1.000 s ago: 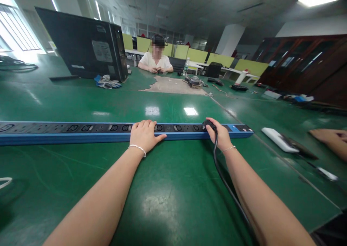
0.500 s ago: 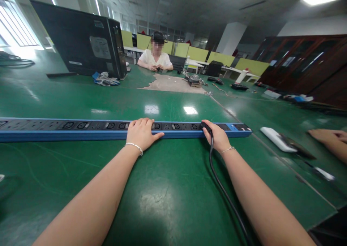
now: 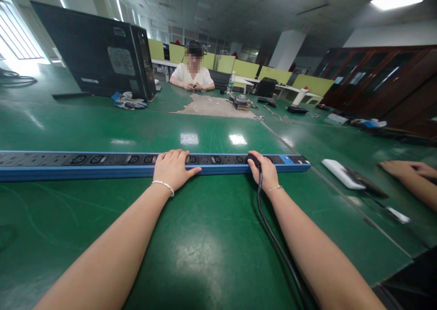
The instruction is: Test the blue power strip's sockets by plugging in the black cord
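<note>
A long blue power strip (image 3: pixel 102 172) with black sockets lies across the green table (image 3: pixel 211 219). My left hand (image 3: pixel 172 166) rests over the strip near its middle, fingers on its top and far side, thumb stretched along the near side, so it holds the strip. Near the strip's right end, my right hand (image 3: pixel 264 170) grips a black plug (image 3: pixel 253 160) at the sockets. Whether the plug is fully seated is hidden by the fingers. From the plug a black cable (image 3: pixel 269 228) runs down toward the bottom edge, beside my right forearm.
A black computer case (image 3: pixel 99 55) stands back left, with gloves (image 3: pixel 128 101) beside it. Across the table sits a person (image 3: pixel 191 75). On the right are a white device (image 3: pixel 342 174) and another person's hand (image 3: pixel 398 168). Farther back stands a bottle (image 3: pixel 231 81).
The whole view has shifted slightly, so the strip and both hands appear a little farther left. Both hands keep their hold on the strip and plug.
</note>
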Tool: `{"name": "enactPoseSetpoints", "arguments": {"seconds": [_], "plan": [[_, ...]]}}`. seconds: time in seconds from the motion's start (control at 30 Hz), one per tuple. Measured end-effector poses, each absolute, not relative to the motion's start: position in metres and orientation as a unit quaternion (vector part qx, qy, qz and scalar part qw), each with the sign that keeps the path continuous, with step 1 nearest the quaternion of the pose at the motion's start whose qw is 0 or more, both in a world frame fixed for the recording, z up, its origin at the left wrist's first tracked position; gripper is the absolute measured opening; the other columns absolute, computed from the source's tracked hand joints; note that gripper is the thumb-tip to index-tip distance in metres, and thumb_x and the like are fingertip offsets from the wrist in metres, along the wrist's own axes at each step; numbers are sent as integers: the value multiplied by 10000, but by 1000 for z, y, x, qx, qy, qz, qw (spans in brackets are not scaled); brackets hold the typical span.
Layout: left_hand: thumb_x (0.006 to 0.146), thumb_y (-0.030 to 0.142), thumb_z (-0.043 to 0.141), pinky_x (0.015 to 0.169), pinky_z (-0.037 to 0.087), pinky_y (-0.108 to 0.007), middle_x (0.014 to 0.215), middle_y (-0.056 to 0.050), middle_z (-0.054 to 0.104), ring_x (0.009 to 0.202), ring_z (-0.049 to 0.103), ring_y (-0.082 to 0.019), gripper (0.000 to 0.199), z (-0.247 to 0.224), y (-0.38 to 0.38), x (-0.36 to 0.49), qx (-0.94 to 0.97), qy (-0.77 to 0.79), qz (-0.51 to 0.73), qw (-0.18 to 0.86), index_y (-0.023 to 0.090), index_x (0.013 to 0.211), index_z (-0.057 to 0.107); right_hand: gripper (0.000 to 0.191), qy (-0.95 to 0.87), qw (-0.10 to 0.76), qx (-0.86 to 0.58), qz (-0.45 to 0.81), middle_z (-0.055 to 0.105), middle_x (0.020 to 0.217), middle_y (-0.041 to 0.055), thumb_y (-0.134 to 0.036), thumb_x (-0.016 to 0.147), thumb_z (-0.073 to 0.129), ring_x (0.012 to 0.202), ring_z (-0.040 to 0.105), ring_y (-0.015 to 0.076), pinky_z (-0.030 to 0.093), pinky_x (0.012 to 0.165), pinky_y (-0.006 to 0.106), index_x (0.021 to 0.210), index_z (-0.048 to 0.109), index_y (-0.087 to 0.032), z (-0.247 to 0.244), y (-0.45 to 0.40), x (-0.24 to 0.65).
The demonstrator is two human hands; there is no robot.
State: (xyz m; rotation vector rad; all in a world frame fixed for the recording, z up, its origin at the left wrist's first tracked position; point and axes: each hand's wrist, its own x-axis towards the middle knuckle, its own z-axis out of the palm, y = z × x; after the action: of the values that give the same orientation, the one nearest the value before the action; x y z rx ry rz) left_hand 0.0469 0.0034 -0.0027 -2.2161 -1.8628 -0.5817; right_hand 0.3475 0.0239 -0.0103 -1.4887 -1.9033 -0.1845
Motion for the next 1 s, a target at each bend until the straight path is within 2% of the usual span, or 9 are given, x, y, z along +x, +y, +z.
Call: {"name": "enactPoseSetpoints", "arguments": {"seconds": [0.17, 0.27, 0.47, 0.67, 1.0], "plan": [[780, 660, 443, 951, 330, -402, 1210, -108, 607, 1138, 510, -266, 628, -1, 3, 47, -748, -631, -184, 96, 197, 1192, 551, 416, -602, 546, -577, -77, 657, 1039, 79, -457, 850, 459, 923, 607, 214, 465, 857, 362, 1128, 593, -177, 9, 34, 367], [782, 658, 444, 949, 328, -408, 1212, -108, 606, 1144, 506, -266, 636, -1, 3, 48, -747, -631, -186, 98, 189, 1198, 548, 435, -571, 596, -558, -79, 638, 1053, 68, -487, 810, 512, 948, 589, 214, 444, 895, 388, 1108, 603, -183, 15, 38, 400], [777, 660, 448, 948, 325, -405, 1218, -107, 605, 1145, 507, -269, 636, -2, 4, 47, -747, -632, -183, 94, 195, 1198, 552, 460, -512, 592, -622, -25, 670, 906, 64, -520, 716, 592, 827, 613, 219, 468, 856, 433, 1020, 635, -177, -6, 40, 462], [774, 662, 447, 949, 329, -411, 1226, -110, 599, 1150, 506, -274, 646, -3, 5, 46, -748, -632, -180, 94, 190, 1202, 554, 423, -574, 583, -574, 31, 676, 1034, 67, -532, 768, 558, 947, 619, 226, 448, 922, 443, 1032, 627, -208, -23, 52, 469], [772, 665, 449, 942, 335, -419, 1202, -113, 607, 1133, 515, -282, 654, -4, 5, 46, -749, -628, -186, 98, 179, 1196, 555, 451, -617, 502, -605, -29, 664, 1105, 70, -520, 834, 480, 1097, 565, 254, 328, 1021, 516, 1166, 584, -232, -30, 59, 465]]}}
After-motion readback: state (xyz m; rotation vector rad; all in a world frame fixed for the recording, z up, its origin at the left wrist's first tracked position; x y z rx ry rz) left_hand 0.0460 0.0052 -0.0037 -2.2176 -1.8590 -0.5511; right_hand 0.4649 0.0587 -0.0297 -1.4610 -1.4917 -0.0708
